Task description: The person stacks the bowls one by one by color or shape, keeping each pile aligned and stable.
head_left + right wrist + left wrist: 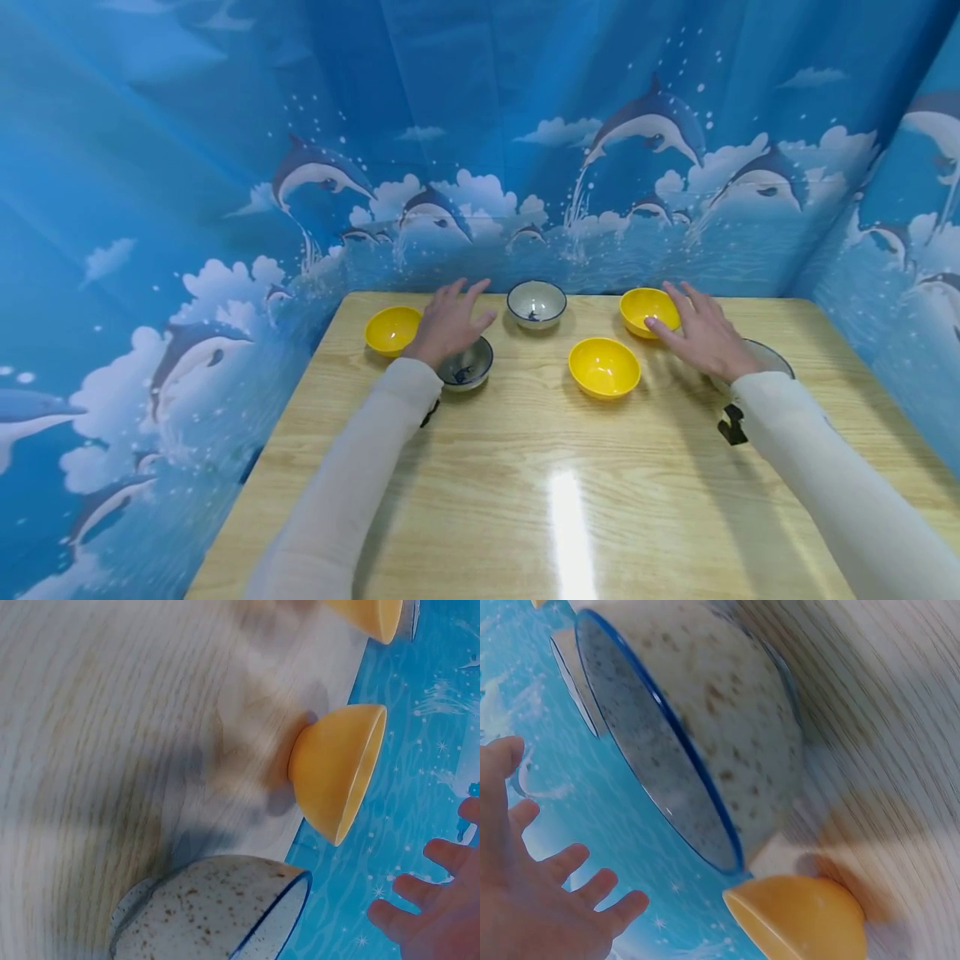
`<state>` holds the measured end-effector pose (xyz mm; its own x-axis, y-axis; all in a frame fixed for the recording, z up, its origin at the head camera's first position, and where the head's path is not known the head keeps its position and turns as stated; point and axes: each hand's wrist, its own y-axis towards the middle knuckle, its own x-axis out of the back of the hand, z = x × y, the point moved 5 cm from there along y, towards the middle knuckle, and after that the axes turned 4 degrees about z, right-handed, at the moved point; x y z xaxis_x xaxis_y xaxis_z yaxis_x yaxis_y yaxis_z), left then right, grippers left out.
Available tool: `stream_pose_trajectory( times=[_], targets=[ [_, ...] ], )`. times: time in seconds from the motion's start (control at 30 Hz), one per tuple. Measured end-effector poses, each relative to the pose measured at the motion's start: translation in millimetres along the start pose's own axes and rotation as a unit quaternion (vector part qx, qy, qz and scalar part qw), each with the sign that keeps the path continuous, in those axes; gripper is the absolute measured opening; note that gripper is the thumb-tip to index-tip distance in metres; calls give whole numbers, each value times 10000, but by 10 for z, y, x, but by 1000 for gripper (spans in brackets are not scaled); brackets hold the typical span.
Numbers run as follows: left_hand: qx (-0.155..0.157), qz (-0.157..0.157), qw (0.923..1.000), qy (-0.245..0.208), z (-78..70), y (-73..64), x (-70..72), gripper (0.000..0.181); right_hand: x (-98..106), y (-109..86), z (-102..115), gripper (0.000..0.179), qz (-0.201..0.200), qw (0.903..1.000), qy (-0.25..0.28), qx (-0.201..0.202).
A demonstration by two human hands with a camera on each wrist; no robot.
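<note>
My left hand (pixel 447 323) hovers with spread fingers over a speckled, blue-rimmed bowl (pixel 468 367), holding nothing. Just left of it a yellow bowl (pixel 392 332) is partly covered by the hand. On the right, my right hand (pixel 705 335) is also spread and bare, above a second blue-rimmed bowl (pixel 768 358) that the hand and sleeve mostly hide. Its fingers reach toward a yellow bowl (pixel 645 310) at the back. In the left wrist view the left hand (pixel 547 877) is apart from the speckled bowl (pixel 727 727); the right wrist view shows the right hand (pixel 442 900) likewise apart.
Between the hands stand another yellow bowl (pixel 603 368) and, near the back edge, a third blue-rimmed bowl (pixel 536 304). All sit upright on a light wooden table (pixel 487 500). A blue dolphin-print curtain (pixel 480 125) borders the table's back and sides.
</note>
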<state>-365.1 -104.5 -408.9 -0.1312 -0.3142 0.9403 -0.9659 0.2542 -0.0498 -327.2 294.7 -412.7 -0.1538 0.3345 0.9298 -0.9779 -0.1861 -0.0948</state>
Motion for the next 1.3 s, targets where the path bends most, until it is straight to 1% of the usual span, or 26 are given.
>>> stream_pose_trajectory(
  times=[0.17, 0.37, 0.67, 0.83, 1.0, 1.1, 1.3],
  targets=[
    [-70, 66, 9999, -122, -126, 24, -65, 66, -31, -9, 13, 93, -129, 9998, 77, 164],
    [-265, 85, 9988, -401, -284, 21, -117, 64, -62, -32, 40, 87, -245, 9988, 211, 366],
    [-574, 142, 9962, -633, -464, 25, -218, 63, -116, -78, 84, 82, -267, 9982, 336, 409],
    [-584, 148, 9949, -804, -542, 14, -268, 60, -177, -97, 76, 80, -291, 9981, 373, 402],
    [-641, 234, 9937, -886, -629, -27, -296, 59, -223, -128, 97, 78, -364, 9974, 406, 476],
    [-660, 190, 9934, -914, -681, -29, -335, 58, -242, -148, 109, 78, -415, 9971, 386, 505],
    [-569, 36, 9944, -895, -764, -34, -435, 56, -289, -178, 154, 70, -502, 9962, 345, 618]
  ],
)
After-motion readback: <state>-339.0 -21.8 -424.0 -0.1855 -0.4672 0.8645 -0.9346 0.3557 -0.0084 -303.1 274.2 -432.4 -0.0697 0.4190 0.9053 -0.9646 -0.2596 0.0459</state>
